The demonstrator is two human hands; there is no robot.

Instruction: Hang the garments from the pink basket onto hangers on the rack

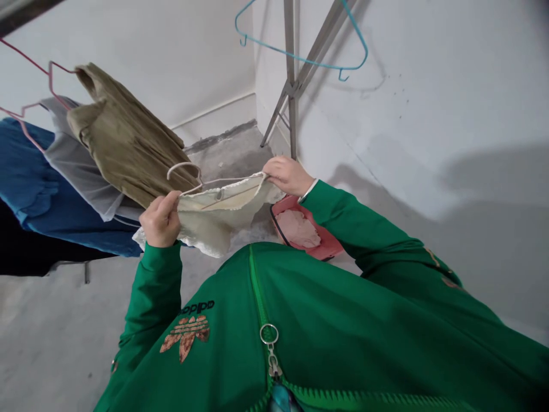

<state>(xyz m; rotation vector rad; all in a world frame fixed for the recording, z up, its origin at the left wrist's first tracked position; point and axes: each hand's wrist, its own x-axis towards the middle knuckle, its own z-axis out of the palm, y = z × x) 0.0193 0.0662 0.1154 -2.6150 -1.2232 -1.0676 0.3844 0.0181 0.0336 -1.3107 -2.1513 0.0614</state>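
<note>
A white garment with a frilly edge (pixel 210 229) is stretched between my two hands, in front of my green jacket. Inside its opening sits a pale hanger (pixel 187 166), whose hook sticks up near the left side. My left hand (pixel 160 220) is closed on the garment's left edge, close to the hanger. At the opposite edge, my right hand (pixel 288 174) pinches the cloth. The folds hide the lower part of the hanger and the fingertips.
Olive (pixel 128 137), grey (pixel 79 154) and blue clothes (pixel 26 177) hang at the left on hangers. A blue hanger (pixel 300 57) hangs by a metal rack stand (pixel 292 88). A pink basket (pixel 328 240) holding pale cloth stands on the floor below my right arm.
</note>
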